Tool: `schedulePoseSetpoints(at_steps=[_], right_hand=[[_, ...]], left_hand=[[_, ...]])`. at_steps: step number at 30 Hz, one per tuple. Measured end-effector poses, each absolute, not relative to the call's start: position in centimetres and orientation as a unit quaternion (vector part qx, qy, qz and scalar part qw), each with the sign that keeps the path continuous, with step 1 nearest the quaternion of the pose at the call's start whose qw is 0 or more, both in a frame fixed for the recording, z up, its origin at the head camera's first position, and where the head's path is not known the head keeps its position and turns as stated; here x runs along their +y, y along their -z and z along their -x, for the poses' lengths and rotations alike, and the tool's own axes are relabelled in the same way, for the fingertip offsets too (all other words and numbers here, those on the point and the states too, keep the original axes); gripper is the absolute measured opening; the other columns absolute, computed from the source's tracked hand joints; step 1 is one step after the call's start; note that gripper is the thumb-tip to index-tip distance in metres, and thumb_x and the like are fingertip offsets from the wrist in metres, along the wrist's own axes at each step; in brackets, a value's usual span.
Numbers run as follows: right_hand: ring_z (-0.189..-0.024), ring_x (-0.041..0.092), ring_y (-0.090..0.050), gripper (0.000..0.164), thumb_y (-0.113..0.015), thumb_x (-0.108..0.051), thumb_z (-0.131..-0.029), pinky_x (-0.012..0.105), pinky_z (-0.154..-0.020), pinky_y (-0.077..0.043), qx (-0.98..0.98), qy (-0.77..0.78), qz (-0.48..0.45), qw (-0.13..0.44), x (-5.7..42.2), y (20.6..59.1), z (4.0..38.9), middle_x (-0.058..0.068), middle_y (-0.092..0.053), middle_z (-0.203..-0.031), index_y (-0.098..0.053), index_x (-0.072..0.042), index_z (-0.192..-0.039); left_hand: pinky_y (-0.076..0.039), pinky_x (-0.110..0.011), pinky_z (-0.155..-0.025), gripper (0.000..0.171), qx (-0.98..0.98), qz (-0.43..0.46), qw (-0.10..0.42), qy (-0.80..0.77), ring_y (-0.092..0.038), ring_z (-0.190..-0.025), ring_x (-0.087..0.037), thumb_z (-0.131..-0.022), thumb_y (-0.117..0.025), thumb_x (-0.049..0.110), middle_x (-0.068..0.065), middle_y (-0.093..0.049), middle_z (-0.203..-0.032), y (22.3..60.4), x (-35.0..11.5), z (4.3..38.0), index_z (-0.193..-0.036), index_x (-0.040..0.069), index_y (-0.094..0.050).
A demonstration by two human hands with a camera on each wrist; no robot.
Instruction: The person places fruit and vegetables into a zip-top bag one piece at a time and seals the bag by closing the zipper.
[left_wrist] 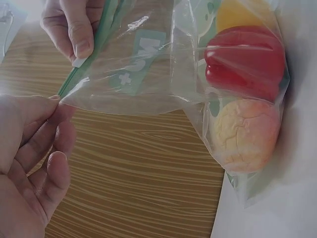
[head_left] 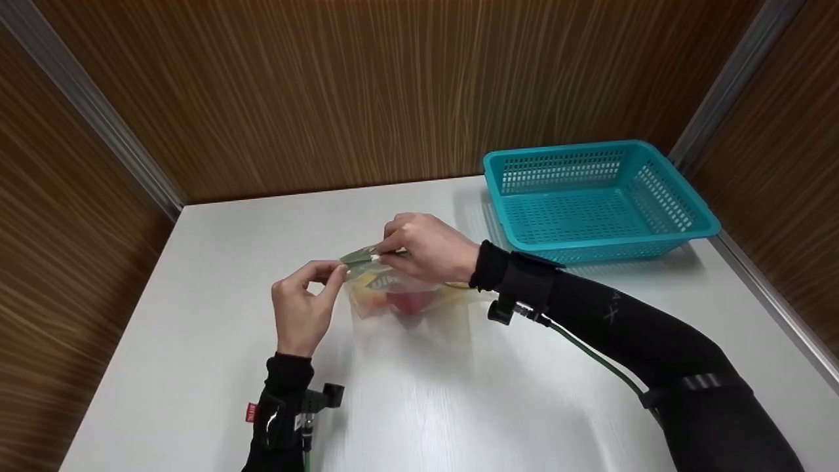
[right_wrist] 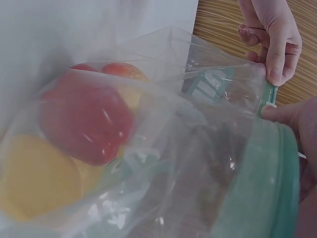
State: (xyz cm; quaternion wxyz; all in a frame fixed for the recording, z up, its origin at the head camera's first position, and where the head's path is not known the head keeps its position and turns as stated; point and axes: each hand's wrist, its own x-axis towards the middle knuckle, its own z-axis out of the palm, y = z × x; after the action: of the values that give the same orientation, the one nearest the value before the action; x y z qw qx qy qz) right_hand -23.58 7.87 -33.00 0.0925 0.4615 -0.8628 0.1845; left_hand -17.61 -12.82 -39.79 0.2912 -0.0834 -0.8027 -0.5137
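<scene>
A clear zip bag point(left_wrist: 148, 84) with a green zip strip point(left_wrist: 105, 25) stands on the table, its top held up between both hands. Inside are a red bell pepper point(left_wrist: 245, 62), a round yellow-pink fruit with a cracked-looking skin point(left_wrist: 246, 134) and something yellow point(right_wrist: 39, 173). My left hand point(head_left: 301, 311) pinches the end corner of the zip strip between thumb and forefinger, the other fingers loosely bent. Close beside it, my right hand point(head_left: 436, 249) pinches the small white slider point(right_wrist: 270, 104) on the strip, near that same corner.
A turquoise plastic basket point(head_left: 603, 244) with slotted walls stands at the back right of the white table point(head_left: 216, 275). Wood-grain panels point(head_left: 328, 98) enclose the table at the back and both sides. Black sleeves with wrist cameras and green cables cover both forearms.
</scene>
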Motion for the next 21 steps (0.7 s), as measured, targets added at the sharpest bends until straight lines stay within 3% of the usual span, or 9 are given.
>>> schedulePoseSetpoints(at_steps=[10,18,21], right_hand=[[-0.073,0.015,-0.056,0.013,-0.067,-0.015,-0.086,0.025,-0.065,-0.05,-0.864,-0.195,-0.456,0.089,8.3,33.0,23.4,0.004,-0.07,-0.08,-0.076,-0.011,-0.095],[-0.077,0.016,-0.057,0.015,-0.067,-0.016,-0.086,0.026,-0.07,-0.051,-0.866,-0.186,-0.455,0.087,9.1,32.8,23.5,0.004,-0.071,-0.084,-0.076,-0.011,-0.098],[-0.077,0.016,-0.057,0.016,-0.068,-0.015,-0.086,0.026,-0.07,-0.051,-0.87,-0.19,-0.447,0.081,9.5,32.8,23.5,0.004,-0.071,-0.084,-0.076,-0.011,-0.099]], left_hand=[[-0.043,-0.017,-0.067,0.013,-0.806,0.092,0.291,0.507,-0.063,-0.067,-0.013,-0.086,-0.069,0.022,-0.007,-0.074,-0.074,39.7,-13.1,17.5,-0.088,0.01,-0.074],[-0.042,-0.016,-0.07,0.01,-0.797,0.087,0.294,0.521,-0.063,-0.069,-0.023,-0.086,-0.069,0.014,-0.012,-0.074,-0.074,39.3,-13.2,17.3,-0.086,0.006,-0.074],[-0.041,-0.014,-0.069,0.009,-0.797,0.087,0.297,0.519,-0.063,-0.067,-0.016,-0.085,-0.069,0.014,-0.011,-0.073,-0.074,39.3,-13.3,17.3,-0.086,0.006,-0.073]])
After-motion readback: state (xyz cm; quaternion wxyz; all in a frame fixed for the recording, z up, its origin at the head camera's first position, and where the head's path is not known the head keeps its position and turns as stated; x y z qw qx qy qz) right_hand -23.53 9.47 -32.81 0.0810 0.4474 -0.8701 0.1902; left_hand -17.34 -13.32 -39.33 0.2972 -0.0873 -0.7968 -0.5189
